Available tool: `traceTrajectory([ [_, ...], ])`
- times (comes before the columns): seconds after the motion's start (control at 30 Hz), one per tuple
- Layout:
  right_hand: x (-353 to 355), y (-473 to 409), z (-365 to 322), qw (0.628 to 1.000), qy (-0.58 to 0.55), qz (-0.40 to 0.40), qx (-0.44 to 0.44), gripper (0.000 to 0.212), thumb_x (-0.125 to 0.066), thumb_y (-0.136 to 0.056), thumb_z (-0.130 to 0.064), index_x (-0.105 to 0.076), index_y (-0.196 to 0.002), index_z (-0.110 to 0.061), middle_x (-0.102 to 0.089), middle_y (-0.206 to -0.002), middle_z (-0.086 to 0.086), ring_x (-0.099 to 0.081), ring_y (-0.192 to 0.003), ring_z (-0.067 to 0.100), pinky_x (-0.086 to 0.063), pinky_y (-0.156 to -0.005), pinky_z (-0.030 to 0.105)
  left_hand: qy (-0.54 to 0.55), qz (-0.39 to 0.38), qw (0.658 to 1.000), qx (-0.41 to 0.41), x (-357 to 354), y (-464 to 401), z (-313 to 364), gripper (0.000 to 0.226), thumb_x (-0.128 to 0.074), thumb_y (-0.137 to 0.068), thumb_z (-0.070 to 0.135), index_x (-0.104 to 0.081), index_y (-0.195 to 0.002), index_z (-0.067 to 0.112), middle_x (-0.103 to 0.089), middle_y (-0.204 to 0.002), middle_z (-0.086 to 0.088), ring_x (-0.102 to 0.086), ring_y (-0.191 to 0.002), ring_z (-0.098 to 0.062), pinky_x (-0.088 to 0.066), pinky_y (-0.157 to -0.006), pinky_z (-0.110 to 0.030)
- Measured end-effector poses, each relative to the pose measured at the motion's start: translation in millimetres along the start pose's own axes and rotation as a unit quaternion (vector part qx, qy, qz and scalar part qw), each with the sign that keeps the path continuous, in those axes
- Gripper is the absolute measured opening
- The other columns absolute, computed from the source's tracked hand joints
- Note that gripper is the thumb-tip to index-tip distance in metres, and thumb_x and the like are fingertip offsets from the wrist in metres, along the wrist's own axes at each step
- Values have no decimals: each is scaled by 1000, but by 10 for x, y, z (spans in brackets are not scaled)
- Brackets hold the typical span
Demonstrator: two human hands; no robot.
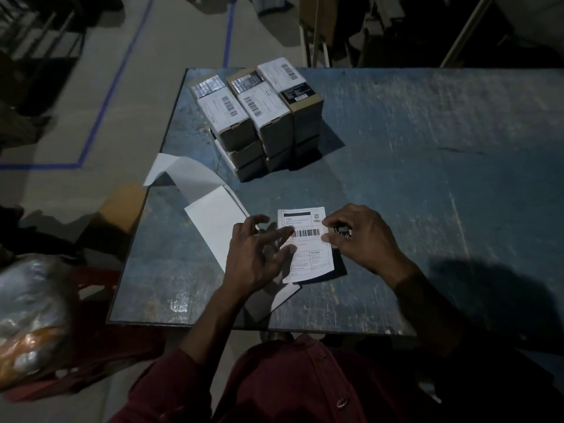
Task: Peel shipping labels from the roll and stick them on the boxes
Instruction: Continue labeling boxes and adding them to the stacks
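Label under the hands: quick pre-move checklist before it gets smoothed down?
1. Label lies printed side up: ok.
2. Box under the label: cannot tell, only a dark edge shows.
3. Left hand has straight fingers on the label's left edge: ok.
4. Right hand pinches the label's right edge: ok.
5. Label free of the backing strip: cannot tell.
6. Stacked boxes stand clear of both hands: ok.
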State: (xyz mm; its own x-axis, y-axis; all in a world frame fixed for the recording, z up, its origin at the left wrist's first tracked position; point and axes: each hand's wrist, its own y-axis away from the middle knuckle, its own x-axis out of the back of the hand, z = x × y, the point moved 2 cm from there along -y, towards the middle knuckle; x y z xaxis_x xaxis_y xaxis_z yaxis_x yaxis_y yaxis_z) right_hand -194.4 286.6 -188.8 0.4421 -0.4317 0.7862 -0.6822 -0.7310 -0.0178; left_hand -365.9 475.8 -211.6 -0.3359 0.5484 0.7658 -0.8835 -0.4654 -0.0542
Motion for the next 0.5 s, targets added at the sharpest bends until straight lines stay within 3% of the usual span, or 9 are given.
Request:
traceTrajectory([
  [0.1, 73, 4, 109, 999, 28, -14, 29, 48, -86, -77, -35, -71, -122, -35, -65, -125, -11, -56, -116, 18, -49, -93, 36, 16, -41, 999, -14, 36, 9, -3, 60, -66, -82, 71, -70, -134, 40, -54, -145, 0, -47, -123, -22, -48, -100, -40],
  [0.17, 110, 40, 203, 997, 14, -73, 15, 71, -84, -74, -36, -59, -140, -38, -53, -147, -8, -41, -138, 16, -38, -112, 37, 39, -63, 997, 1, 51, 1, 30, 62, -62, -82, 71, -68, -136, 40, -59, -145, 0, -49, -126, -20, -47, -104, -42],
  [0.23, 97, 90, 233, 991, 11, -135, 22, 92, -84, -70, -36, -43, -152, -40, -40, -160, -8, -28, -148, 12, -25, -121, 34, 60, -58, 996, 8, 71, -21, 53, 59, -61, -84, 69, -68, -135, 41, -63, -142, 1, -52, -125, -17, -47, -105, -45],
  [0.37, 112, 71, 272, 993, -19, -116, 20, 104, -94, -69, -24, -36, -153, -44, -49, -150, -14, -39, -133, -1, -32, -114, 17, 93, -48, 994, -2, 90, -80, 84, 52, -60, -86, 64, -67, -134, 45, -64, -138, 5, -50, -125, -12, -44, -107, -47],
  [0.5, 343, 25, 284, 981, -145, -121, -34, 91, -95, -72, -19, -50, -149, -36, -60, -142, -17, -58, -127, 1, -50, -109, 31, 145, -67, 986, -39, 214, -236, 230, 54, -61, -83, 46, -64, -137, 48, -55, -140, 10, -46, -130, -12, -40, -111, -45],
])
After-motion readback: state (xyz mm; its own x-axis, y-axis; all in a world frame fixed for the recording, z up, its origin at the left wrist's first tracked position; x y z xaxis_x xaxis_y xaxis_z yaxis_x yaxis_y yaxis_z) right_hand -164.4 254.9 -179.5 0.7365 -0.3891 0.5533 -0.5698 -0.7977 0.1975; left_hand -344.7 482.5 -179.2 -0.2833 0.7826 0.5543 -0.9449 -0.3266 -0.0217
